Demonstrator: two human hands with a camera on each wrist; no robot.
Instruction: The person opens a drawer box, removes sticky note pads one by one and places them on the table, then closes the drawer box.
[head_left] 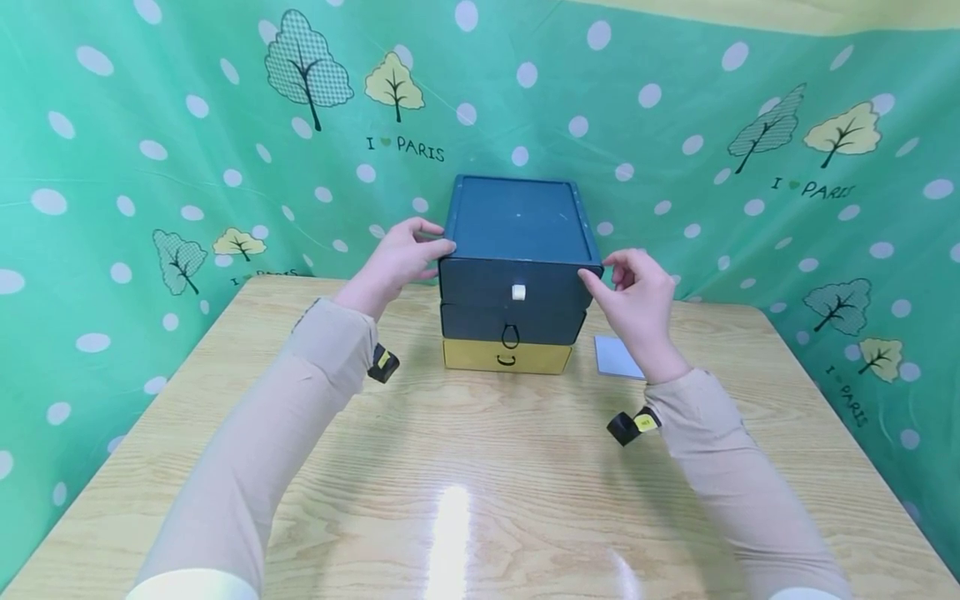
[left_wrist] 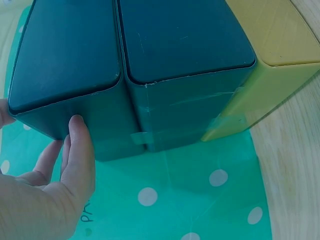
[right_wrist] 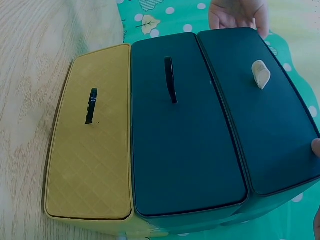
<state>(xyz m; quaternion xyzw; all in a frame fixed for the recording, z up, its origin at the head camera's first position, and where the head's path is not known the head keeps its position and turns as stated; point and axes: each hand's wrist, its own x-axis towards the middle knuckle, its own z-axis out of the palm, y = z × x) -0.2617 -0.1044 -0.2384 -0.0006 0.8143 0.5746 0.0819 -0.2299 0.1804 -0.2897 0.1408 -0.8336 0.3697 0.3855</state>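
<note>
A stiff-looking dark blue top box (head_left: 519, 233) sits uppermost above a yellow drawer (head_left: 476, 357), a dark blue middle box (head_left: 476, 323) between them. Above and left of the yellow drawer, the left hand (head_left: 400, 257) holds the top box's edge between thumb and fingers; above and right, the right hand (head_left: 640, 293) pinches its other front corner. Probably light, smooth and slippery, it seems best held by both side walls, not the white knob (head_left: 518, 292).

Upright stack (head_left: 517, 275), two dark-blue drawers (head_left: 480, 283) above yellow drawer (head_left: 472, 355), all closed, on table (head_left: 525, 433)
</note>
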